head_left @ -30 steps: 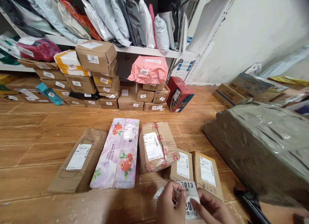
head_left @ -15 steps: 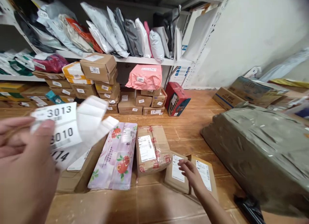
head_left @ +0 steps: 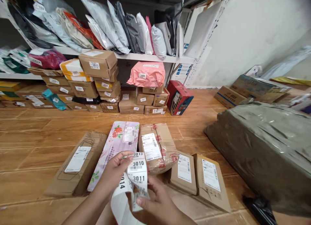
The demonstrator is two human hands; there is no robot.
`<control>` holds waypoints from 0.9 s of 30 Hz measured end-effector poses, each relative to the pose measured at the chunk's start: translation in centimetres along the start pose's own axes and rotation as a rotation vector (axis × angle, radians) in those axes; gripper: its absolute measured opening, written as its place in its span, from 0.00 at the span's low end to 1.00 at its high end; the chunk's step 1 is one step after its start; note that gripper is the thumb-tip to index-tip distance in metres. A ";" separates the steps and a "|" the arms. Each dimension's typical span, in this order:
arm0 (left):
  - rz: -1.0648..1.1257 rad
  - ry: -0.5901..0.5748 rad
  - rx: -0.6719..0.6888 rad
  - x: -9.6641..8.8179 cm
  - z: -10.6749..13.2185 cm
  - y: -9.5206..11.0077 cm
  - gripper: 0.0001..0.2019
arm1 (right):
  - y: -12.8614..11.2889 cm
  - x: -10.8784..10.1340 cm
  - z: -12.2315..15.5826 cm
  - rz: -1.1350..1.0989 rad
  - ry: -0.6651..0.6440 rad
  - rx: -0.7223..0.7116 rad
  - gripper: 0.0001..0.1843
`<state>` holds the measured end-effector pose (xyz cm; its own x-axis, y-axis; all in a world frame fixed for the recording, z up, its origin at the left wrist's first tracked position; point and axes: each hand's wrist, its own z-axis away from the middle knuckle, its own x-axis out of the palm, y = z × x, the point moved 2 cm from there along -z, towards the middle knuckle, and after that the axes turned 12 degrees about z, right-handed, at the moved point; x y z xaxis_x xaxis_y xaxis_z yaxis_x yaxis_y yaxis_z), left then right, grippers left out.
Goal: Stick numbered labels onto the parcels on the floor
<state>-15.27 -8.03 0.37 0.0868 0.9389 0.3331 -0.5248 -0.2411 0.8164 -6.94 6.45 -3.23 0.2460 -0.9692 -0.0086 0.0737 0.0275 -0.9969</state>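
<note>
My left hand (head_left: 119, 168) pinches the top of a curling strip of white number labels (head_left: 137, 166), printed 3013, 3010, 3011 and 3014. Lower down, my right hand (head_left: 157, 199) has its thumb and fingers closed on the same strip. Beneath and beyond the hands, parcels lie in a row on the wooden floor: a long brown box (head_left: 77, 163), a purple parcel with pomegranate prints (head_left: 114, 140), a taped brown box (head_left: 157, 144) and two smaller brown boxes, a left one (head_left: 183, 173) and a right one (head_left: 211, 176). Each bears a white shipping label.
A metal shelf (head_left: 136, 56) of plastic mailers stands behind, with stacked numbered boxes (head_left: 97, 64), a pink parcel (head_left: 147, 74) and a red box (head_left: 179, 97) below. On the right lie a large grey-brown wrapped bundle (head_left: 262, 150) and black plastic (head_left: 259, 205).
My left hand has brought the label strip from the far left down to the middle. My right hand has left the small boxes and taken hold of the strip.
</note>
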 end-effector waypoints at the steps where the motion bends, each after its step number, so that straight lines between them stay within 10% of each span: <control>1: 0.043 0.010 -0.015 0.3 0.0 -0.1 0.29 | 0.1 0.3 -0.1 -0.028 0.033 -0.009 0.25; 9: 0.021 0.076 0.021 -0.2 0.4 -0.8 0.30 | 0.2 -0.2 0.2 -0.180 0.180 0.053 0.14; 21: -0.016 -0.194 -0.184 2.2 2.8 -0.8 0.23 | -0.8 -1.1 1.8 -0.099 0.195 0.019 0.15; 27: 0.112 -0.154 -0.190 2.8 3.4 -1.0 0.23 | -0.4 -0.7 2.2 -0.059 0.168 0.031 0.15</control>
<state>-11.62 -5.97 2.04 0.1399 0.8570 0.4961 -0.6863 -0.2772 0.6724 -4.98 7.71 -2.65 0.0761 -0.9965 0.0341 0.1134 -0.0253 -0.9932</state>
